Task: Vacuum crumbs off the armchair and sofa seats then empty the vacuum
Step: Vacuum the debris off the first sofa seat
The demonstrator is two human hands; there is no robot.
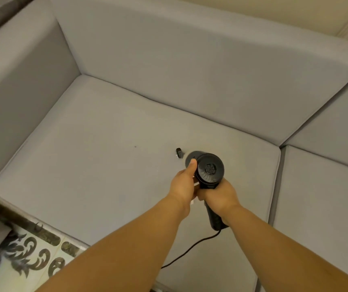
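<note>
Sofa seat (110, 157): both hands (219, 196) grip vacuum (209, 169).

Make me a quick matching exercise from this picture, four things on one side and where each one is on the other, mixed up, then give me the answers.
Things:
1. black handheld vacuum
2. thin black power cord
3. small dark speck
4. ornate dark-patterned floor tile

Places:
A. trails back from the handle across the seat's front
B. bottom left, beside the sofa
C. gripped by the left hand and right hand
D. alone on the grey fabric seat cushion, left of the nozzle

Pairs: 1-C, 2-A, 3-D, 4-B
</note>
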